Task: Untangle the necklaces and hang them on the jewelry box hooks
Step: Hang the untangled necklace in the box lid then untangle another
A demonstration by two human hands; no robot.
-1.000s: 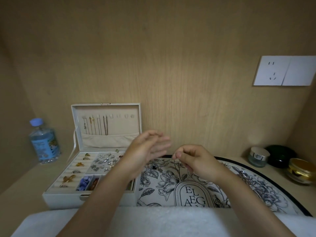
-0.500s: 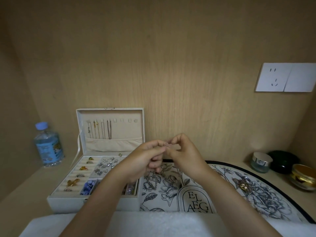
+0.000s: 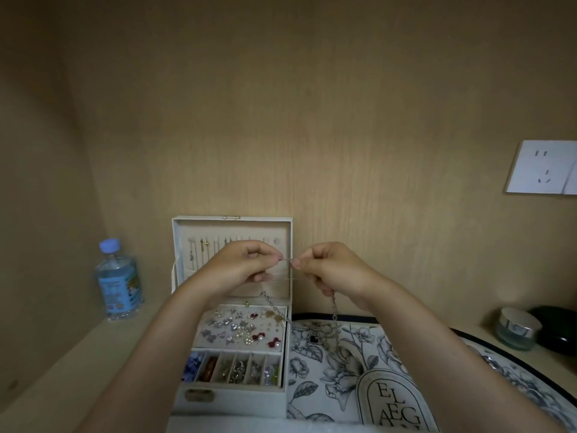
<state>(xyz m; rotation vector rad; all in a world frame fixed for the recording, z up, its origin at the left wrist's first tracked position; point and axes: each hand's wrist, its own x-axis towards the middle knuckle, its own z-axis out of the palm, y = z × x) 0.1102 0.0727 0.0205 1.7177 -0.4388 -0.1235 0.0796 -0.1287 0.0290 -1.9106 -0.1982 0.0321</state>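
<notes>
So your left hand point(image 3: 246, 270) and right hand point(image 3: 331, 270) are both pinched shut on a thin necklace point(image 3: 285, 260), raised in front of the open lid of the jewelry box point(image 3: 232, 398) — a short stretch runs taut between your fingertips. Lower down, a silver chain point(image 3: 274, 306) droops from both fists toward a dark pendant point(image 3: 313, 338) over the floral mat point(image 3: 343, 379) — possibly the same necklace, hard to tell.

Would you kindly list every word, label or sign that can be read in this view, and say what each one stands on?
"EL" over "AEG", with a cut-off third line below: in the oval emblem on the floral mat.
Water bottle label: printed, but too blurred to read.
Jewelry box front plate: too small to read.
Wall socket: slot holes only, no text.
</notes>
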